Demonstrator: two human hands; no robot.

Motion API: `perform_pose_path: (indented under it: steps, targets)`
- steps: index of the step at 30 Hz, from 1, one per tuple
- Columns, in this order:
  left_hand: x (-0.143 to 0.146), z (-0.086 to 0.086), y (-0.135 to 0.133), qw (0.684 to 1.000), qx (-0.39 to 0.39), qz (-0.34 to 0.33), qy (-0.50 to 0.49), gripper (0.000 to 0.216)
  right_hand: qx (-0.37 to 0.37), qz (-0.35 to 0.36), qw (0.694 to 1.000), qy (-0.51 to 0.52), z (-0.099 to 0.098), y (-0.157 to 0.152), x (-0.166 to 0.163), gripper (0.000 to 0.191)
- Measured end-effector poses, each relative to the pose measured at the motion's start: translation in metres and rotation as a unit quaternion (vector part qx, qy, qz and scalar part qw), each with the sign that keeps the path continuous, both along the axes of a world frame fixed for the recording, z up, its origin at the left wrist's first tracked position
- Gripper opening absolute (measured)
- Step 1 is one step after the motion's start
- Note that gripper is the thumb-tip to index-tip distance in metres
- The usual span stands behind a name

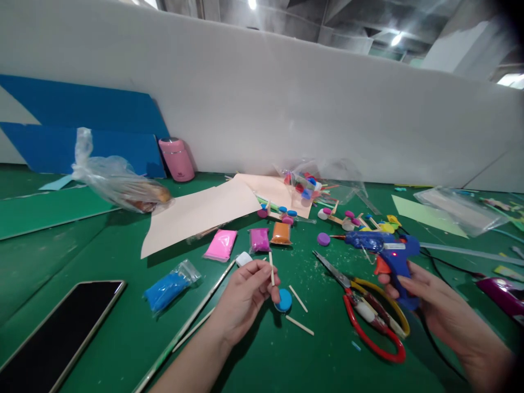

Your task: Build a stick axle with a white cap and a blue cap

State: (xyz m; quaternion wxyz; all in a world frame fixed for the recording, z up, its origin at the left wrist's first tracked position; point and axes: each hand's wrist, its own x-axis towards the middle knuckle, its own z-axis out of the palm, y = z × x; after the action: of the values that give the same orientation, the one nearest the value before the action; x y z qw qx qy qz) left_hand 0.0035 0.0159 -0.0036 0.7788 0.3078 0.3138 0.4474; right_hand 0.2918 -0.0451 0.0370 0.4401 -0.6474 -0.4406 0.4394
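Between thumb and fingers, my left hand (254,284) pinches a short wooden stick (271,268), held nearly upright. Just beside those fingertips lies a blue bottle cap (283,300), and two more short sticks rest to its right, one of them a loose stick (300,325). My right hand (426,300) is wrapped round the handle of a blue glue gun (380,245), a finger near its orange trigger. The nozzle points left toward a purple cap (323,239). Scissors (360,305) with red and yellow handles lie open below the gun.
Small clay packets, among them a pink packet (221,244) and a blue packet (172,286), lie left of centre. A phone (61,333) is at the lower left, a pink flask (177,159) by the wall. Small stick-and-cap assemblies (339,218) stand farther back. The gun's cord (440,267) trails right.
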Motion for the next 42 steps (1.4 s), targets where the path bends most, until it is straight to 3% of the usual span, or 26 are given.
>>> perform_pose_path:
  steps: [3,9,12,17,42]
  targets:
    - [0.0,0.002,-0.001,1.0,-0.002,-0.005,-0.008,0.011,-0.002,0.022,0.996,0.092,0.002,0.004,-0.027,0.023]
    - [0.003,0.007,-0.008,0.998,0.005,-0.057,-0.023,0.012,0.016,0.036,0.999,0.019,0.001,0.016,-0.082,0.022]
    - [0.007,0.008,-0.013,0.996,0.01,-0.093,-0.014,0.012,0.039,0.048,0.997,0.037,0.003,0.024,-0.106,0.024]
    - [0.01,0.008,-0.017,0.996,0.003,-0.094,-0.003,0.013,0.046,0.099,0.991,0.072,-0.001,0.031,-0.13,0.026]
    - [0.012,0.003,-0.018,0.995,0.01,-0.086,0.048,0.015,0.024,0.096,0.99,0.097,-0.008,0.034,-0.136,0.022]
